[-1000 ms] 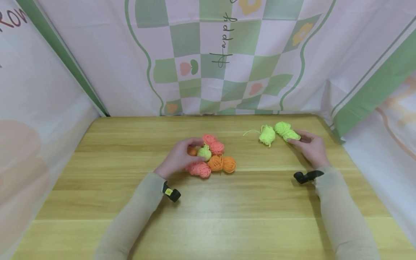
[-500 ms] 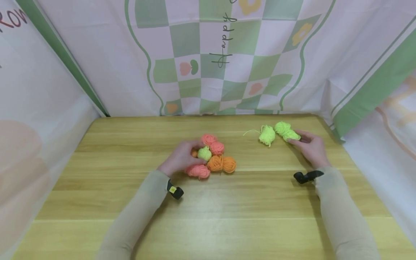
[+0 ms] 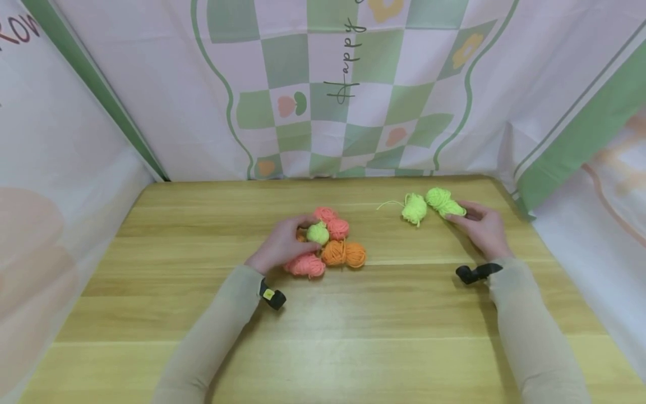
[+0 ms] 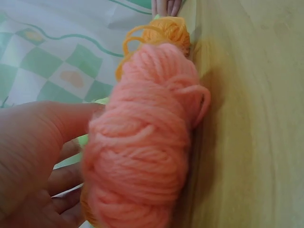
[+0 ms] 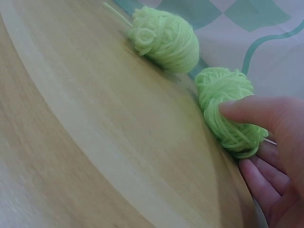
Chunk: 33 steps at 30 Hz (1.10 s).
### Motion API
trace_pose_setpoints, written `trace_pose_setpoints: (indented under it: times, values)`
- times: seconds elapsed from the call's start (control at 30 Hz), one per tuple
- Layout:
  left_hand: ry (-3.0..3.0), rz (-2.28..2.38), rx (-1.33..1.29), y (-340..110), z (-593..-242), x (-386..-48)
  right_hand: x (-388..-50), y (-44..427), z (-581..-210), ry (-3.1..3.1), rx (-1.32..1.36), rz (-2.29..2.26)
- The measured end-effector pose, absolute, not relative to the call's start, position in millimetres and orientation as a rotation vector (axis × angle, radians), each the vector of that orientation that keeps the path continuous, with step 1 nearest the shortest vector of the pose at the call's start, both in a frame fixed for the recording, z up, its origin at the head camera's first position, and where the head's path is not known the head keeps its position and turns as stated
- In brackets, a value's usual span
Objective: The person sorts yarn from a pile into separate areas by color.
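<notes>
My left hand [image 3: 280,242] holds a pale green yarn ball [image 3: 318,233] between thumb and fingers, in the middle of a cluster of yarn. Around it lie a coral skein [image 3: 332,223] behind, an orange skein [image 3: 344,254] to the right and another coral skein [image 3: 305,265] in front. That front skein [image 4: 142,137] hides most of the pale ball in the left wrist view. Some orange yarn [image 3: 301,235] shows under the left fingers. At the back right, my right hand [image 3: 481,227] pinches the end of a bright green skein [image 5: 228,114], thumb on top, on the table.
Left of the bright green skein lies another green yarn ball [image 3: 415,209] with a loose strand trailing left. The wooden table [image 3: 323,336] ends at a checkered cloth [image 3: 343,112] behind, with cloth walls on both sides.
My left hand has shifted slightly right and its fingers have closed in on the pale green ball, which sits slightly higher. The front coral skein has moved a little left. My right hand stays put.
</notes>
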<state>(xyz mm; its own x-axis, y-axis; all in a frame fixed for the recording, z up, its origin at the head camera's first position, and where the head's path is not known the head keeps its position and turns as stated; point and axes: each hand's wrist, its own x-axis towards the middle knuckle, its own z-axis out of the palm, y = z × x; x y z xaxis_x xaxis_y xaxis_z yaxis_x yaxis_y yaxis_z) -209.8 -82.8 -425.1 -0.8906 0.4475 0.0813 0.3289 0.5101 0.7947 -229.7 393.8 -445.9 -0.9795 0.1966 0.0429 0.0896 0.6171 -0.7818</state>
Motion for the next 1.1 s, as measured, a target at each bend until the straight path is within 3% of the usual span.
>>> trace_pose_setpoints:
  times: [1.1]
  values:
    - [2.685, 1.538, 0.711, -82.6, -410.9, -202.2, -229.5, 393.9, -446.5, -2.695, -0.228, 1.318]
